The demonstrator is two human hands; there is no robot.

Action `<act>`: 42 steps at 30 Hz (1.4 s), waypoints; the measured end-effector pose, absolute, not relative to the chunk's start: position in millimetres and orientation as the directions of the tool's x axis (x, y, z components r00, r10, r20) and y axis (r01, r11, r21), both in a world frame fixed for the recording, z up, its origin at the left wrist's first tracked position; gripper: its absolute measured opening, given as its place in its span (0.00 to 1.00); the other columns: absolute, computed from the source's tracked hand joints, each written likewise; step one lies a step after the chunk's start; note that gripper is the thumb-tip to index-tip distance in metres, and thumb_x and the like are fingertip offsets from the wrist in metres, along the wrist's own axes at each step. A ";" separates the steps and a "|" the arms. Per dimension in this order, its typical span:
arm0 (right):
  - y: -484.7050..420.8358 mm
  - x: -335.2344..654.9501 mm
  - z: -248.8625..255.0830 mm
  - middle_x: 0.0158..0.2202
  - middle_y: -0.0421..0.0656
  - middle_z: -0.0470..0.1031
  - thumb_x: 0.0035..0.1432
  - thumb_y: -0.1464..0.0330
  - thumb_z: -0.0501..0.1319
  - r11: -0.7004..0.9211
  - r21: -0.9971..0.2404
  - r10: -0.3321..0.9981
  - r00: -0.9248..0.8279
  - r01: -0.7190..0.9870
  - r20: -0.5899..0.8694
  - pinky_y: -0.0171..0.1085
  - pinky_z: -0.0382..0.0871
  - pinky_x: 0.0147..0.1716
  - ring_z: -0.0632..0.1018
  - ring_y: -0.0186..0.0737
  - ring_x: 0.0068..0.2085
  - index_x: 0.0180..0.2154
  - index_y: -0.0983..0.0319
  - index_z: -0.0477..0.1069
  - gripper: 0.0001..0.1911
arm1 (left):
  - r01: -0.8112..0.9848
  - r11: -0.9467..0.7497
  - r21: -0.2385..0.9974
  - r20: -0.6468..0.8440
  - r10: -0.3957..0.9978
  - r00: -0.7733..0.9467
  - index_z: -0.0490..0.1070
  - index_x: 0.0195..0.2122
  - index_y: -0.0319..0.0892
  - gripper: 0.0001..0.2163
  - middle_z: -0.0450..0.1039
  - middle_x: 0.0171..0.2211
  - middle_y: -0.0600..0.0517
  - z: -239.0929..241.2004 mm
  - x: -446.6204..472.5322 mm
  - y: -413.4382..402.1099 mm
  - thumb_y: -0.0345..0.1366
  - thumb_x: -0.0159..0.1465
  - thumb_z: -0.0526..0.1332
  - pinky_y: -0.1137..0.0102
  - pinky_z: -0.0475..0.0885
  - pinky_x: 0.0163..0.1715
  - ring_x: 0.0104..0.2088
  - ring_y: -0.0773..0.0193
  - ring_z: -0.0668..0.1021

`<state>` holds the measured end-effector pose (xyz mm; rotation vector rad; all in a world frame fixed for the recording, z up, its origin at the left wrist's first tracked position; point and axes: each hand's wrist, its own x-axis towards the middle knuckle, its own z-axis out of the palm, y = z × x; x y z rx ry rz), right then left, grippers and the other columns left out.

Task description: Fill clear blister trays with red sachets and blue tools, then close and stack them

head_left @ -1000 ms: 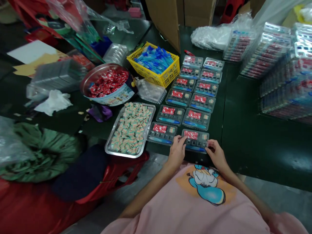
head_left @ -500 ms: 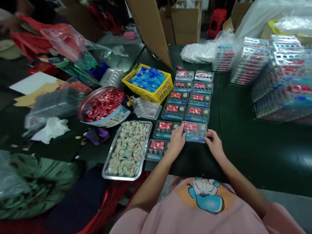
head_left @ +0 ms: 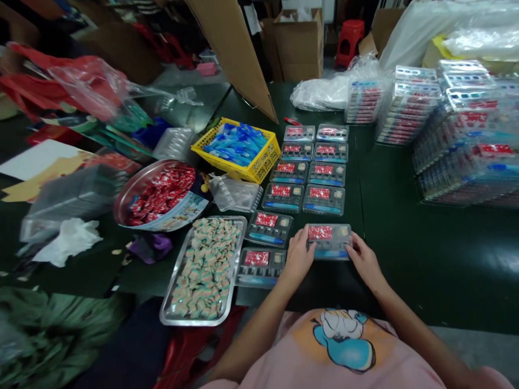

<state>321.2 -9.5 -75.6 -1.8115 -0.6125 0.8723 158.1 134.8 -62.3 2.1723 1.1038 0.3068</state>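
Between both hands is a clear plastic blister tray [head_left: 330,233] with a red printed packet, a blue pen and a small pale piece in its compartments. My left hand [head_left: 298,256] grips its left end, thumb along the near edge. At the right end, my right hand [head_left: 364,260] has its fingers closed on the corner. Two columns of similar filled trays lie beyond; the closest are a filled tray [head_left: 268,228] to the left and another [head_left: 323,200] just past the held one. A nearer tray [head_left: 259,267] lies beside my left wrist.
A metal tray [head_left: 167,308] of small striped pieces stands left, behind it a round tin [head_left: 121,202] of red packets. Blue pens fill a yellow basket [head_left: 265,162]. Tall stacks of filled trays [head_left: 466,140] stand right. A cardboard sheet [head_left: 239,59] leans at the back.
Both hands have shifted the held tray slightly right and toward me, apart from the trays beside it. The right hand's fingers are now closer around its corner. The camera view has tilted slightly.
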 end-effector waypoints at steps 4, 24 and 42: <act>-14.1 317.3 -68.4 0.60 0.52 0.69 0.62 0.60 0.56 -0.432 -0.876 0.743 0.634 0.213 -0.213 0.52 0.67 0.57 0.72 0.52 0.58 0.63 0.61 0.63 0.29 | 0.562 -0.319 0.763 -0.098 0.802 0.590 0.58 0.66 0.40 0.26 0.68 0.59 0.39 -62.6 157.0 127.9 0.32 0.65 0.55 0.53 0.64 0.60 0.60 0.52 0.70; 103.2 372.1 -80.6 0.60 0.51 0.69 0.62 0.59 0.54 -0.341 -0.924 0.696 0.707 0.172 -0.125 0.51 0.64 0.59 0.72 0.51 0.58 0.64 0.61 0.57 0.31 | 0.695 -0.187 0.694 -0.278 0.822 0.498 0.51 0.69 0.34 0.32 0.66 0.61 0.33 -59.3 244.6 242.8 0.38 0.65 0.56 0.52 0.64 0.59 0.60 0.44 0.71; 198.0 438.6 -75.4 0.54 0.53 0.73 0.59 0.61 0.53 -0.306 -0.923 0.625 0.780 0.235 -0.009 0.50 0.65 0.56 0.74 0.51 0.54 0.61 0.63 0.60 0.29 | 0.593 -0.111 0.798 -0.215 0.867 0.451 0.53 0.69 0.40 0.30 0.60 0.66 0.42 -60.0 322.4 333.6 0.38 0.66 0.54 0.57 0.59 0.63 0.65 0.51 0.64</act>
